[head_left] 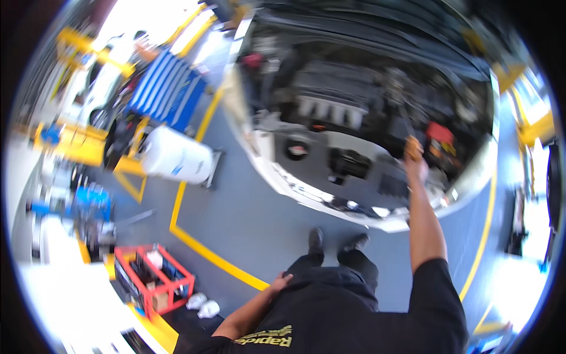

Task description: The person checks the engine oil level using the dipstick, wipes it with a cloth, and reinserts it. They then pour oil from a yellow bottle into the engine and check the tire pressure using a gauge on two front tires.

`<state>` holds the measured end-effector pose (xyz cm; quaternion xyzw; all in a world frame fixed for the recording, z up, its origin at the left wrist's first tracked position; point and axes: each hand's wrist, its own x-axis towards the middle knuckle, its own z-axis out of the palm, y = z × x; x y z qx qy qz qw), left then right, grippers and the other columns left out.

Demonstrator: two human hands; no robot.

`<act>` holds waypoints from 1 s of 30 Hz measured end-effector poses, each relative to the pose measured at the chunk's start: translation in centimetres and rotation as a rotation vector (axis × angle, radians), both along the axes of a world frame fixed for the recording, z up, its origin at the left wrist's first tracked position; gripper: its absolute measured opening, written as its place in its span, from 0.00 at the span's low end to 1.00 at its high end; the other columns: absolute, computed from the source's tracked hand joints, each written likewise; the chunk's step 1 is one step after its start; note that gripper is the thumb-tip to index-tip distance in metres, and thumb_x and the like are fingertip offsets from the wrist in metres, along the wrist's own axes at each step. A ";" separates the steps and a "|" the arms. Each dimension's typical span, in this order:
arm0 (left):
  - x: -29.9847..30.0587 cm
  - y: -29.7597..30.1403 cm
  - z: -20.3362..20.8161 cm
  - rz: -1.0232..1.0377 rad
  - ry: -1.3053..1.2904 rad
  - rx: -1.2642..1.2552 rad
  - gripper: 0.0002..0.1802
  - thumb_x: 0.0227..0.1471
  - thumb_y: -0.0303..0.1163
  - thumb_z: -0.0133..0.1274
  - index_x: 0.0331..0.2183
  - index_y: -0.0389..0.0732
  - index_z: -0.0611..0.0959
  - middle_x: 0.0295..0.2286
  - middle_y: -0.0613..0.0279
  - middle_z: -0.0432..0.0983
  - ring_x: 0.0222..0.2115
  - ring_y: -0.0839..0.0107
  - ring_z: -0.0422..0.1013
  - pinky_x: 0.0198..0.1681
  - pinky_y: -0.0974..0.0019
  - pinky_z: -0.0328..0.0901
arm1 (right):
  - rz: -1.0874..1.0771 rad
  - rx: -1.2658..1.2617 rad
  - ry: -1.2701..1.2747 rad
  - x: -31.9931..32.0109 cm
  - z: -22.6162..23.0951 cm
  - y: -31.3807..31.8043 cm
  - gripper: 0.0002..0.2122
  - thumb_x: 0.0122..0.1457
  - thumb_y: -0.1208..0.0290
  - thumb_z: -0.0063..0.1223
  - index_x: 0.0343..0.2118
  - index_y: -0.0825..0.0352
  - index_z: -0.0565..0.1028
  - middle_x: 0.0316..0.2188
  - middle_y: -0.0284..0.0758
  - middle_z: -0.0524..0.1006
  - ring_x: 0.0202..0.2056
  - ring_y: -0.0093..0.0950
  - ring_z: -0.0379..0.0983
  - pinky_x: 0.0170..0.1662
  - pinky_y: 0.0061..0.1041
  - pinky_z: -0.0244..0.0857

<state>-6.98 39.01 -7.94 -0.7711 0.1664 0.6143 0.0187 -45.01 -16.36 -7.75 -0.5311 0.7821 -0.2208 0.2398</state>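
My right hand (420, 170) reaches out over the open engine bay and is closed around the orange-yellow handle of a screwdriver (414, 148). Its thin shaft points away from me, down among the engine parts, and the tip is too blurred to make out. Just right of the handle is a red cover (439, 133). The engine (336, 88), with pale intake pipes along its front, lies ahead and to the left of the hand. Down at my hip, my left hand (281, 282) rests against my dark clothing, fingers loosely extended with nothing in them.
The car's white front edge (289, 187) curves between me and the engine. On the left stand a white drum (177, 154), a blue ribbed cabinet (168, 88) and a yellow lift arm (82, 141). A red-framed crate (154, 277) sits lower left. Yellow lines (218, 262) mark the grey floor.
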 end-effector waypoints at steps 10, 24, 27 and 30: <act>-4.2 10.1 2.5 0.702 0.093 -0.231 0.26 0.58 0.43 0.60 0.54 0.41 0.81 0.47 0.54 0.80 0.50 0.60 0.76 0.51 0.56 0.73 | -0.084 -0.084 -0.426 -2.8 -4.2 -3.7 0.19 0.62 0.58 0.65 0.49 0.66 0.78 0.40 0.39 0.83 0.37 0.31 0.81 0.38 0.31 0.76; -9.4 5.4 2.6 0.208 -0.479 0.096 0.24 0.53 0.49 0.58 0.49 0.48 0.86 0.54 0.54 0.77 0.53 0.49 0.74 0.56 0.50 0.68 | 0.295 -0.035 -0.224 -5.3 -4.6 -3.2 0.37 0.56 0.50 0.67 0.59 0.75 0.67 0.51 0.54 0.78 0.55 0.51 0.74 0.57 0.42 0.67; -7.4 5.1 3.5 0.159 -0.413 0.052 0.24 0.53 0.45 0.57 0.50 0.47 0.85 0.47 0.49 0.81 0.50 0.47 0.76 0.53 0.50 0.70 | 0.241 -0.084 -0.264 -5.8 -4.8 -2.5 0.33 0.56 0.58 0.69 0.58 0.73 0.68 0.52 0.51 0.77 0.53 0.48 0.75 0.56 0.40 0.67; -5.1 5.7 3.8 0.173 -0.450 -0.069 0.24 0.52 0.42 0.56 0.49 0.45 0.85 0.42 0.45 0.83 0.47 0.45 0.78 0.50 0.50 0.72 | 0.215 -0.016 -0.302 -6.6 -4.8 -1.3 0.33 0.56 0.59 0.69 0.58 0.73 0.68 0.53 0.51 0.77 0.54 0.48 0.74 0.57 0.40 0.66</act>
